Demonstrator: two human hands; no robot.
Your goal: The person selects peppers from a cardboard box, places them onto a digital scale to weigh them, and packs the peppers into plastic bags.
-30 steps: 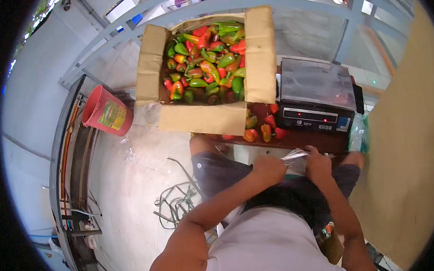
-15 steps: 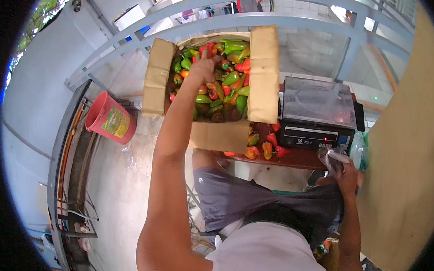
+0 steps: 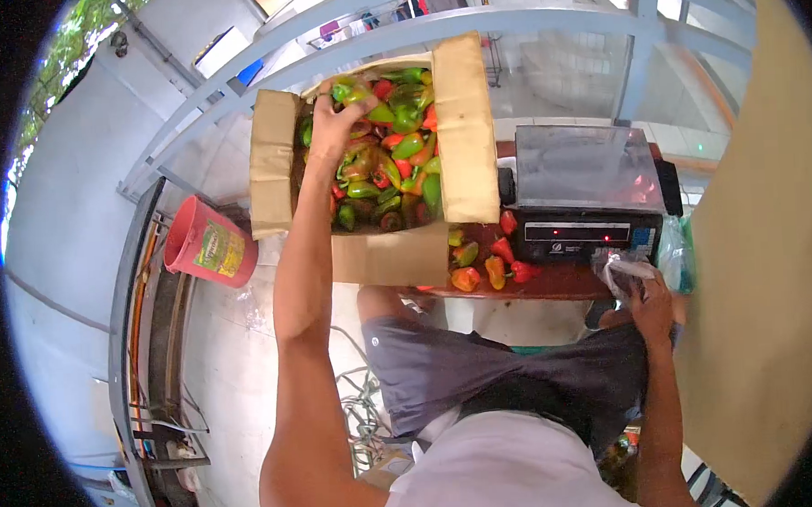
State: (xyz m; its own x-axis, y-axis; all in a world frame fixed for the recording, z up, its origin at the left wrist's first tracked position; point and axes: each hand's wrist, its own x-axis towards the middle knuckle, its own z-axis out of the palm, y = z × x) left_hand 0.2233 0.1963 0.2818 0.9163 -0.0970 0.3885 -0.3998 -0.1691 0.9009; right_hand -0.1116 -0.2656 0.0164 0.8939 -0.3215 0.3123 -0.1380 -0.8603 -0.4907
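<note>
In the head view, my left hand (image 3: 336, 134) reaches into the far left part of an open cardboard box (image 3: 466, 133). Its thumb and fingers close around a green pepper (image 3: 348, 89), slightly blurred. Many green, red and mixed-colour peppers (image 3: 358, 162) fill the box around it. My right hand (image 3: 653, 308), low at the right, grips a crumpled clear plastic bag (image 3: 617, 270) in front of the scale's keypad. Part of the bag is hidden by the fingers.
A black digital scale (image 3: 588, 168) stands right of the box. Several loose peppers (image 3: 496, 271) lie on the brown bench (image 3: 552, 287) before it. A pink bucket (image 3: 182, 238) is at the left, metal railings (image 3: 542, 39) behind, and a tan board (image 3: 751, 266) at the right.
My left hand has moved from mid-box to the far left part and closed around a green pepper. The box has shifted slightly left, away from the scale. My right hand still grips the bag.
</note>
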